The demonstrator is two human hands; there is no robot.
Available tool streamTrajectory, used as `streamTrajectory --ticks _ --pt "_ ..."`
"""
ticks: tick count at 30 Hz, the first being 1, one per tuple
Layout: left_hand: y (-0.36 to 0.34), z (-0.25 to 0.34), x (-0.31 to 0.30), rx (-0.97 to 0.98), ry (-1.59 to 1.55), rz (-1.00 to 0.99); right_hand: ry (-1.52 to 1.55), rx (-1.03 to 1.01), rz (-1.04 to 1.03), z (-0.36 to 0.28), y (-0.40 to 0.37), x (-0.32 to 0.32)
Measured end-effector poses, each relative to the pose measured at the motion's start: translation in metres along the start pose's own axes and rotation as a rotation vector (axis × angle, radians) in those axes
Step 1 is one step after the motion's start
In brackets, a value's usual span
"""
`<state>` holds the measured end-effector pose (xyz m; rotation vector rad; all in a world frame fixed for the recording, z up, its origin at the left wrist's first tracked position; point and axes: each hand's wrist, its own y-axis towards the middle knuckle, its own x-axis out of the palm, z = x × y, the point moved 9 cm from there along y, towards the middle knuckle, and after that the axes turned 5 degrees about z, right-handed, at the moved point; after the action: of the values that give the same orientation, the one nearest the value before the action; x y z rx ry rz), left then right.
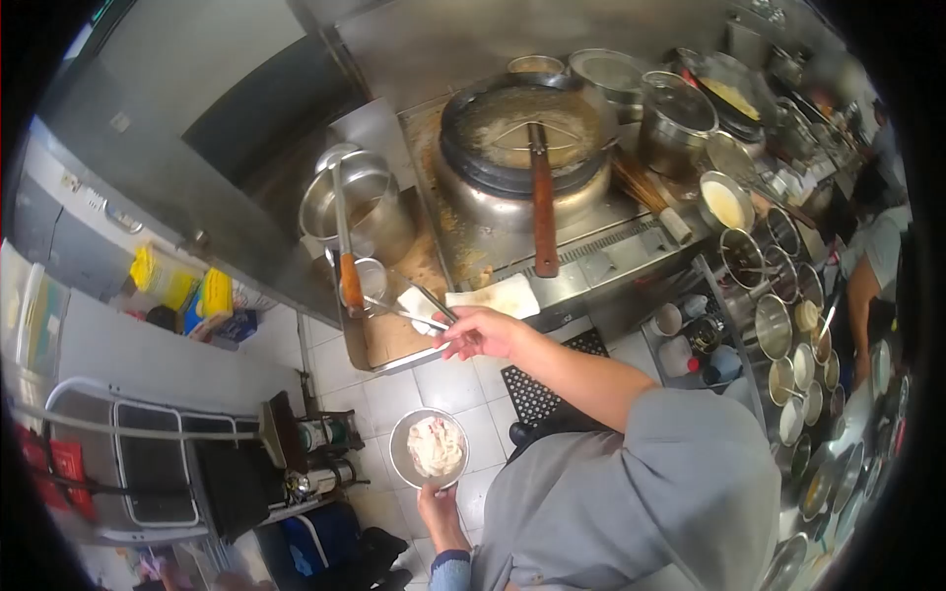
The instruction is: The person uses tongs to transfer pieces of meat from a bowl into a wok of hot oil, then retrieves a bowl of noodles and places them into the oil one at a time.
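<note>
My left hand (439,514) grips the near rim of a round metal bowl (399,455), held over the tiled floor. In the bowl lies a pale, wet, whitish food mixture (435,446) with a few pinkish bits. My right hand (478,333) is closed around what look like tongs (406,313), two thin arms spreading away from my fingers to the left. Their far ends lie over the counter beside a small strainer (369,279). A white folded cloth (498,296) rests on the counter edge just beyond my right hand.
A large wok (463,177) of oil has a wooden-handled strainer (543,197) across it. At its left stands a steel pot (379,222) with a ladle (347,236). More pots (678,123) and metal bowls (774,325) line the right, near another person (877,266). A rubber mat (557,374) covers floor tiles.
</note>
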<state>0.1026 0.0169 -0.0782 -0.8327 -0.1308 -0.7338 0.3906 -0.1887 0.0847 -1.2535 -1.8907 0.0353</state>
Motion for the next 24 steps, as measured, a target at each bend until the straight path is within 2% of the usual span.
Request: streamTrajectory --ticks 3,4,7,8,10,12,14,15,16,17,18,19,20,22,24 --pt "0.016 -0.006 0.033 -0.068 0.106 -0.064 0.199 0.14 -0.178 0.031 0.032 -0.012" --pt "0.017 -0.006 0.048 -0.069 0.097 -0.116 0.127 0.127 -0.181 0.034 0.03 -0.017" --pt "0.012 -0.011 0.08 -0.096 0.151 -0.164 0.09 0.138 -0.203 0.028 -0.029 -0.041" --pt "0.01 -0.016 0.086 -0.104 0.155 -0.174 0.064 0.156 -0.055 0.027 -0.054 -0.063" --pt "0.007 -0.03 0.098 -0.116 0.152 -0.191 -0.142 0.078 -0.021 0.022 -0.098 -0.119" --pt "-0.001 -0.042 0.106 -0.114 0.183 -0.183 -0.216 0.013 0.062 0.006 -0.146 -0.173" --pt "-0.011 -0.059 0.121 -0.113 0.199 -0.221 -0.514 -0.145 0.252 -0.015 -0.167 -0.249" --pt "-0.014 -0.068 0.13 -0.119 0.204 -0.263 -0.638 -0.183 0.318 -0.037 -0.181 -0.269" --pt "-0.022 -0.079 0.142 -0.127 0.209 -0.3 -0.751 -0.205 0.471 -0.07 -0.2 -0.273" --pt "-0.026 -0.092 0.15 -0.139 0.225 -0.271 -0.812 -0.368 0.558 -0.082 -0.189 -0.313" --pt "-0.031 -0.102 0.162 -0.151 0.246 -0.236 -1.027 -0.87 0.655 -0.106 -0.185 -0.335" --pt "-0.033 -0.114 0.178 -0.155 0.226 -0.284 -1.134 -0.879 0.832 -0.11 -0.176 -0.37" --pt "-0.039 -0.122 0.197 -0.158 0.215 -0.275 -1.049 -0.484 0.788 -0.106 -0.156 -0.404" --pt "-0.05 -0.135 0.252 -0.143 0.156 -0.333 -0.975 -0.529 0.781 -0.114 -0.152 -0.416" --pt "-0.039 -0.154 0.298 -0.132 0.131 -0.425 -0.863 -0.559 0.719 -0.125 -0.167 -0.395"
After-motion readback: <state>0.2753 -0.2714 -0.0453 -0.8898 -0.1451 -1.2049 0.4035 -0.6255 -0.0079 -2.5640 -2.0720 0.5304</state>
